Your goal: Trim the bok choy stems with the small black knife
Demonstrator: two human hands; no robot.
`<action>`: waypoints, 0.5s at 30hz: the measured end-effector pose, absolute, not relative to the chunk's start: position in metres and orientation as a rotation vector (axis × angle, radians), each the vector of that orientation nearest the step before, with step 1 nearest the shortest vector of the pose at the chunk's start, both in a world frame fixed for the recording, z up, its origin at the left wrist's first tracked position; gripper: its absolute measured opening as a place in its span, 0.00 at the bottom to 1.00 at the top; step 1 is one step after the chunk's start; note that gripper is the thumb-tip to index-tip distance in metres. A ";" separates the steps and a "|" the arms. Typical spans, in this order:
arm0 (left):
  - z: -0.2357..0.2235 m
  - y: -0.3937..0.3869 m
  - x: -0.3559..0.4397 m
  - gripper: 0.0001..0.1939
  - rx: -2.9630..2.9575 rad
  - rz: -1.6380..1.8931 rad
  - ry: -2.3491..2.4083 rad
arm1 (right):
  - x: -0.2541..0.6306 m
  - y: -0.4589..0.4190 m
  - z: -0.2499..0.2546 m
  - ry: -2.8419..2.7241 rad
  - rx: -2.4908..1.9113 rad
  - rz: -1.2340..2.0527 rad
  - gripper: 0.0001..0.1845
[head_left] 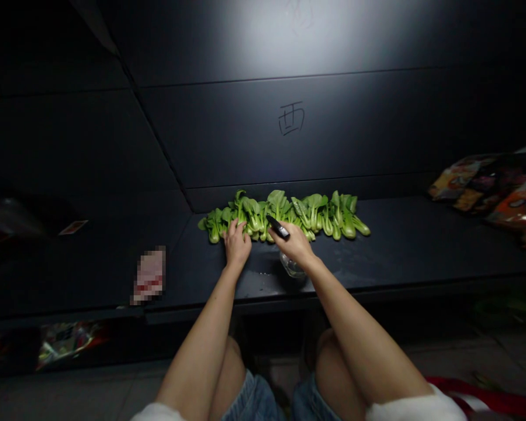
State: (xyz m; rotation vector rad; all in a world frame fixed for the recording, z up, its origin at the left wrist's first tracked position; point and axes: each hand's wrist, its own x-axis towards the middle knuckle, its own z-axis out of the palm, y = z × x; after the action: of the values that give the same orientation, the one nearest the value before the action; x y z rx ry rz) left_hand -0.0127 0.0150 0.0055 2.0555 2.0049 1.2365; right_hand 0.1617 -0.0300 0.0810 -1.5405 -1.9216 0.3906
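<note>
A row of green bok choy [344, 219] lies along the dark shelf [403, 245], leaves toward the back panel and pale stems toward me. At the left part of the row, my left hand [238, 245] rests on the stems with its fingers apart, not visibly gripping any. My right hand [298, 242] is closed around the neck of a spray bottle [291, 267] just in front of the middle of the row. Its black nozzle points toward the leaves, and its clear body hangs below my hand. Small water drops dot the shelf between my hands.
Snack bags [469, 181] are piled at the right end of the shelf. A blurred-out card [149, 275] is by the front edge at left, with a small card [73, 227] farther back. A shiny packet [68, 341] sits on a lower level. A handwritten character marks the back panel [228, 128].
</note>
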 end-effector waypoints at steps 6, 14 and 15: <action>0.009 0.012 -0.005 0.22 2.022 1.234 2.009 | 0.173 -0.029 0.082 -1.937 -1.588 0.371 0.15; 0.011 0.010 -0.001 0.20 2.046 1.216 2.008 | 0.183 -0.026 0.079 -1.906 -1.597 0.395 0.16; 0.011 0.010 0.000 0.20 2.049 1.214 2.007 | 0.184 -0.026 0.079 -1.907 -1.596 0.397 0.16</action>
State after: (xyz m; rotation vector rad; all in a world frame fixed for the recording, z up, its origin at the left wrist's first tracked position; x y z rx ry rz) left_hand -0.0005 0.0100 0.0108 2.0487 2.0073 1.2140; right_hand 0.1836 -0.0261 0.0788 -1.5962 -1.9072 0.3966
